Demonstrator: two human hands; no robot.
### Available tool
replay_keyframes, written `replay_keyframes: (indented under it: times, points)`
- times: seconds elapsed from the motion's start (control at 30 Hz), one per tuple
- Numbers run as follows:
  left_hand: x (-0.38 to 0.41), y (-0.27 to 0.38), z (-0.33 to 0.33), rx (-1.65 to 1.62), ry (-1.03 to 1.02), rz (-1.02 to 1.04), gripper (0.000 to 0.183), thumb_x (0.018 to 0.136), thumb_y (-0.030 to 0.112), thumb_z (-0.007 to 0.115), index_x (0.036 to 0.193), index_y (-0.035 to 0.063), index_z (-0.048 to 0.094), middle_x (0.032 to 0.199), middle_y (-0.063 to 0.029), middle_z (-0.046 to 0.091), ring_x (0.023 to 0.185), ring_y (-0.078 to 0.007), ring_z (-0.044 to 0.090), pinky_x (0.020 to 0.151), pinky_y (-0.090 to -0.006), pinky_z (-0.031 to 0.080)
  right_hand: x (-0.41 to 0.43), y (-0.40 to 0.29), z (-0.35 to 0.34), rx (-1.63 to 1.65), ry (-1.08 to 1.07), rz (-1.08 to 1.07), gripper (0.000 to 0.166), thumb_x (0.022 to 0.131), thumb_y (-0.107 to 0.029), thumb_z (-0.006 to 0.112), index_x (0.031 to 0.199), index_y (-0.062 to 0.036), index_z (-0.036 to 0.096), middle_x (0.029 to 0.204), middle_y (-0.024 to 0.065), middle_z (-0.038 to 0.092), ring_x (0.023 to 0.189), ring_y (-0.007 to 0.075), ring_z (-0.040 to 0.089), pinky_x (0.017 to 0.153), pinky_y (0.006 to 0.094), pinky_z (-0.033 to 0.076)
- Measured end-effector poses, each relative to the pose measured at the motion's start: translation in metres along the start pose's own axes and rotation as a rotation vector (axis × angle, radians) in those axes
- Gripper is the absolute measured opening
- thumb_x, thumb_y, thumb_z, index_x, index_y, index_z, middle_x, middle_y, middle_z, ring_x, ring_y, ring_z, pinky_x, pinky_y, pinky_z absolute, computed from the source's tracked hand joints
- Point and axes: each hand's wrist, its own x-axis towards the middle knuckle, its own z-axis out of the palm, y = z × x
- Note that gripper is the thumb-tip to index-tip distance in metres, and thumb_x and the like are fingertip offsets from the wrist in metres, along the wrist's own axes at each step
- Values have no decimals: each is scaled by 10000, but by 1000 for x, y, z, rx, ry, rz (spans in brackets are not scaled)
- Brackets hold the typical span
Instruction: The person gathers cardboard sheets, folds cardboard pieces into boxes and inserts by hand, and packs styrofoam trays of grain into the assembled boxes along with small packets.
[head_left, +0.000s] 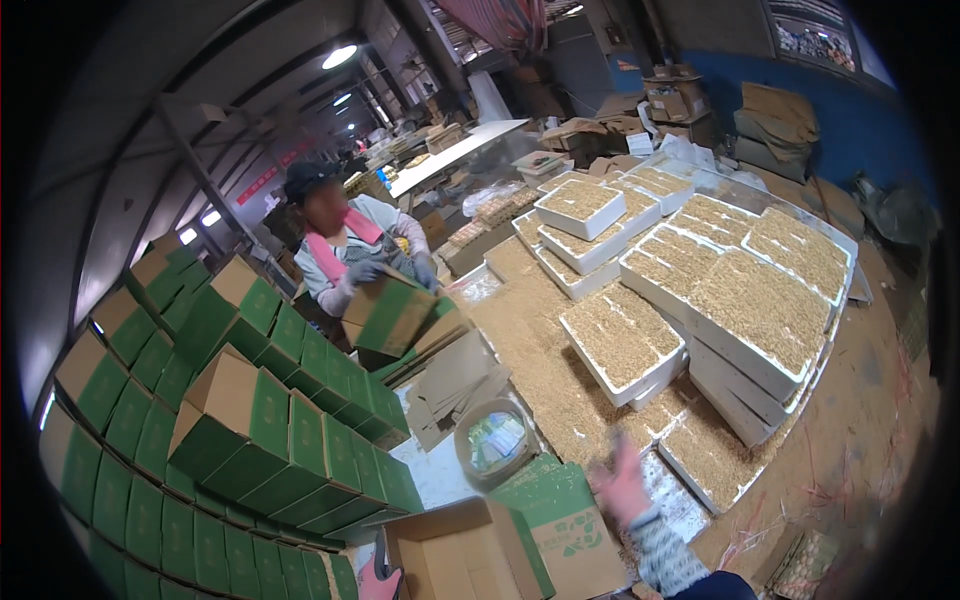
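An open green and brown cardboard box (450, 551) lies at the bottom centre, its inside bare. My left hand (377, 579), in a pink glove with dark fingertips, grips the box's left wall and is partly cut off by the lower rim. A printed flap (566, 525) folds outward on the box's right side. My right hand (624, 480), gloved alike and blurred by motion, hovers past that flap with its fingers apart and nothing in it. Ahead of it is a white foam tray (619, 341) filled with husk-like tan filler.
Green cartons (292, 442) are stacked along the left. A round tub (491, 442) of small packets stands beside cardboard sheets (457, 382). Across from me, a co-worker (360, 247) handles another green carton (390, 311). More filled foam trays (757, 315) are piled at right.
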Motion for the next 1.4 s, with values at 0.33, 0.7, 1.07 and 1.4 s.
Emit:
replay_keyframes:
  times: [0.33,0.7,1.07,1.4]
  points:
    - [3,15,-5,-836,5,-356,539,854,119,530,1335,9,313,1316,-116,388,1100,-186,455,882,-284,429,190,74,-5,-78,559,650,949,779,-668,421,1409,-54,65,1410,312,85,1314,425,126,1069,456,137]
    - [11,-19,10,-932,-21,-72,472,789,-8,566,1245,-25,446,1011,-55,597,833,-93,561,724,-229,468,233,41,-1,205,761,460,1180,559,-338,788,1407,-47,20,1393,226,241,1271,324,277,1046,377,242]
    - [27,-6,7,-829,-46,69,374,840,149,555,1167,-25,505,992,-122,630,877,-191,594,788,-284,451,35,-115,-39,-189,-72,-706,308,795,-146,596,1078,-30,559,1067,105,584,951,196,564,811,347,464]
    - [43,-34,40,-1367,-153,164,436,838,161,589,1201,-22,431,1066,-105,556,975,-160,524,846,-272,418,-42,-184,-15,-364,-738,-866,440,740,-144,694,1138,-30,546,1137,119,569,1057,173,527,882,290,418]
